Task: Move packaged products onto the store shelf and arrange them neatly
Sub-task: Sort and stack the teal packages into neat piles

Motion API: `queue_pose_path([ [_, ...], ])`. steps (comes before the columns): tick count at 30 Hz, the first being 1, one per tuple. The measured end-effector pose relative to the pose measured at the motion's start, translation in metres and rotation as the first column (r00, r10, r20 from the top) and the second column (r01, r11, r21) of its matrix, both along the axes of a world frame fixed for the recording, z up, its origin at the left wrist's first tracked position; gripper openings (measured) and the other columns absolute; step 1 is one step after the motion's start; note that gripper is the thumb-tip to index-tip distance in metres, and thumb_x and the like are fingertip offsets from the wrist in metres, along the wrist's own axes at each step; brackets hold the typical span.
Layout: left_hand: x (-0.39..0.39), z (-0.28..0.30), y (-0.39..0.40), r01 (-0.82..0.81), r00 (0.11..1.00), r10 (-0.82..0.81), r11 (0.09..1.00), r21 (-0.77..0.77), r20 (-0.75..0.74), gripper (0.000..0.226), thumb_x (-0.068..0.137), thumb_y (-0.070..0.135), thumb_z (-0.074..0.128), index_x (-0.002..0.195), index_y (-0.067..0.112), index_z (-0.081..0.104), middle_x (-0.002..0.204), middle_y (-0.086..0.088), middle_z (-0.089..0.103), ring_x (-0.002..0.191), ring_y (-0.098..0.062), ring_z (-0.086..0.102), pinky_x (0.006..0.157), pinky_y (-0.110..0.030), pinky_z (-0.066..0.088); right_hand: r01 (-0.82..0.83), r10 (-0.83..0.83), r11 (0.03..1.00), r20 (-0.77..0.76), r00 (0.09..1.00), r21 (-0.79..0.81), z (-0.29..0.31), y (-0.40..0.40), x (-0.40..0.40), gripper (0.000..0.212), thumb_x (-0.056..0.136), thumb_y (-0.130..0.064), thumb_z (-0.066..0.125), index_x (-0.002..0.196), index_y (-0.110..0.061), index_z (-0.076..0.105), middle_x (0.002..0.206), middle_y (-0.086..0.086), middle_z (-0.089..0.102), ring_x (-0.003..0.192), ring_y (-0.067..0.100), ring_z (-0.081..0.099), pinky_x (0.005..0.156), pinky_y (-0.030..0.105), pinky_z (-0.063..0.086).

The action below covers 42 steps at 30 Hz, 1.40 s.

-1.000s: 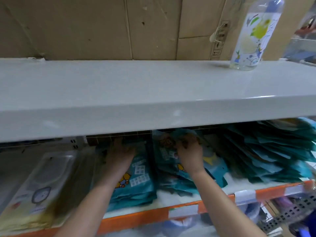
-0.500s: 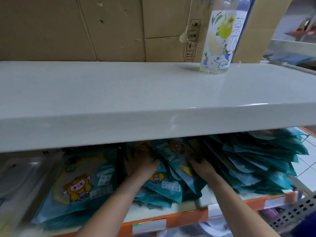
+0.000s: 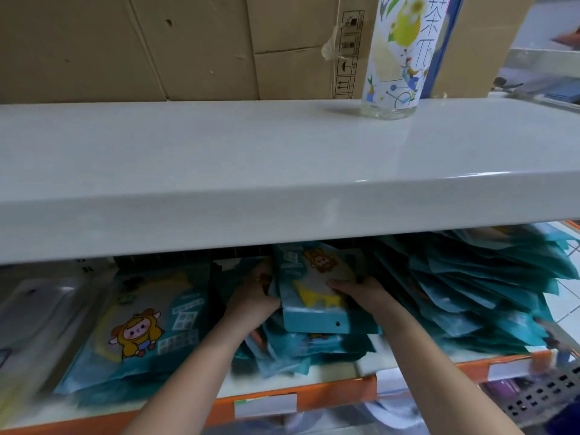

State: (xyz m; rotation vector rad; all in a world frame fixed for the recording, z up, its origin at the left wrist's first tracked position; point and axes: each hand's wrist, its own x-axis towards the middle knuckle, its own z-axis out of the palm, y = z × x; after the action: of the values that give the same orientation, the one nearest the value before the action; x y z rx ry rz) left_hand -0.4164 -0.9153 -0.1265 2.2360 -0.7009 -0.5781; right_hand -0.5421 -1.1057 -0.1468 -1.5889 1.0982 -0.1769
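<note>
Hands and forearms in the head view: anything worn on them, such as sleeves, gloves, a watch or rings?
Nothing worn that shows. The left hand and right hand are bare, without gloves. Both forearms are bare down to the bottom edge of the frame, with no sleeve, watch or band in view. The fingers are partly hidden, so rings cannot be ruled out.

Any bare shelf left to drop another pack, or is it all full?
Upper white shelf is bare left of the bottle, in front of the cardboard boxes. Lower shelf is crowded: cartoon pack, middle teal stack between both hands, fanned pile; only thin front strips show.
</note>
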Motion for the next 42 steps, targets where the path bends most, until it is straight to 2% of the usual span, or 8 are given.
queue_pose_path([
  [8, 0.006, 0.020, 0.004, 0.038, 0.921, -0.204, 0.896, 0.443, 0.332, 0.070, 0.081, 0.050, 0.056, 0.144, 0.038, 0.027, 0.144, -0.008, 0.037, 0.133, -0.033, 0.037, 0.103, -0.041, 0.039, 0.145, -0.158, 0.985, 0.152, 0.976, 0.093, 0.011, 0.004, -0.008, 0.047, 0.069, -0.010, 0.083, 0.109, 0.003, 0.062, 0.104, 0.019, 0.067, 0.090, 0.030, 0.064, 0.071, 0.031, 0.052],
  [16, 0.001, 0.003, 0.002, 0.283, 0.790, -0.389, 0.917, 0.281, 0.474, 0.046, 0.097, 0.017, 0.040, 0.135, 0.039, 0.053, 0.157, 0.011, 0.025, 0.142, -0.019, 0.027, 0.109, -0.028, 0.029, 0.171, -0.170, 0.985, 0.178, 0.969, 0.014, 0.024, -0.003, -0.018, 0.011, 0.083, -0.004, 0.063, 0.094, -0.003, 0.062, 0.089, 0.015, 0.063, 0.075, 0.027, 0.059, 0.063, 0.030, 0.048],
  [21, 0.006, 0.014, 0.014, 0.227, 0.937, -0.257, 0.963, 0.144, 0.238, 0.036, 0.093, 0.012, 0.042, 0.106, 0.026, 0.073, 0.118, 0.010, 0.062, 0.108, -0.013, 0.058, 0.083, -0.019, 0.042, 0.151, -0.152, 0.983, -0.003, 0.988, -0.106, 0.021, -0.003, -0.008, 0.032, 0.082, -0.020, 0.056, 0.109, -0.003, 0.058, 0.087, 0.013, 0.061, 0.085, 0.033, 0.062, 0.075, 0.041, 0.054],
  [24, 0.015, 0.013, 0.016, 0.111, 0.990, -0.113, 0.993, 0.031, 0.089, 0.019, 0.089, 0.012, 0.044, 0.077, 0.018, 0.057, 0.081, -0.005, 0.052, 0.071, -0.015, 0.050, 0.063, -0.026, 0.038, -0.018, -0.056, 0.945, -0.216, 0.975, -0.327, 0.028, 0.000, 0.002, 0.039, 0.081, -0.021, 0.050, 0.119, -0.014, 0.054, 0.102, 0.013, 0.058, 0.100, 0.035, 0.058, 0.083, 0.041, 0.053],
  [29, 0.030, 0.014, 0.011, -0.133, 0.974, 0.108, 0.984, -0.117, -0.200, 0.028, 0.096, 0.013, 0.044, 0.070, 0.023, 0.046, 0.077, 0.001, 0.052, 0.068, -0.012, 0.050, 0.078, -0.037, 0.051, -0.270, 0.023, 0.772, -0.398, 0.917, -0.576, 0.045, 0.010, 0.028, 0.039, 0.084, -0.015, 0.042, 0.121, -0.022, 0.054, 0.125, 0.009, 0.058, 0.116, 0.032, 0.054, 0.094, 0.037, 0.046],
  [32, 0.031, 0.015, 0.009, -0.376, 0.882, 0.274, 0.900, -0.222, -0.384, 0.024, 0.097, 0.029, 0.041, 0.102, 0.013, 0.058, 0.101, -0.006, 0.057, 0.088, -0.023, 0.056, 0.074, -0.033, 0.044, -0.430, 0.081, 0.637, -0.499, 0.863, -0.640, 0.047, 0.018, 0.042, 0.041, 0.086, -0.016, 0.041, 0.124, -0.024, 0.052, 0.132, 0.007, 0.053, 0.124, 0.031, 0.046, 0.102, 0.043, 0.039],
  [37, 0.016, 0.025, 0.014, -0.171, 0.978, 0.128, 0.945, -0.280, -0.167, 0.038, 0.081, 0.049, 0.064, 0.107, 0.022, 0.060, 0.107, 0.004, 0.061, 0.094, -0.013, 0.057, 0.073, -0.025, 0.043, -0.591, 0.241, 0.363, -0.540, 0.806, -0.720, 0.035, 0.043, 0.052, 0.035, 0.091, -0.025, 0.047, 0.126, -0.026, 0.054, 0.136, 0.004, 0.049, 0.129, 0.028, 0.039, 0.106, 0.040, 0.032],
  [42, 0.007, 0.019, 0.007, 0.120, 0.993, -0.119, 0.991, -0.058, 0.019, 0.012, 0.087, 0.031, 0.067, 0.089, 0.032, 0.055, 0.084, 0.016, 0.057, 0.077, -0.003, 0.054, 0.072, -0.022, 0.046, -0.522, 0.362, 0.464, -0.385, 0.849, -0.716, 0.016, 0.050, 0.039, 0.049, 0.091, -0.027, 0.052, 0.139, -0.024, 0.042, 0.139, 0.006, 0.048, 0.127, 0.028, 0.045, 0.104, 0.037, 0.038],
])
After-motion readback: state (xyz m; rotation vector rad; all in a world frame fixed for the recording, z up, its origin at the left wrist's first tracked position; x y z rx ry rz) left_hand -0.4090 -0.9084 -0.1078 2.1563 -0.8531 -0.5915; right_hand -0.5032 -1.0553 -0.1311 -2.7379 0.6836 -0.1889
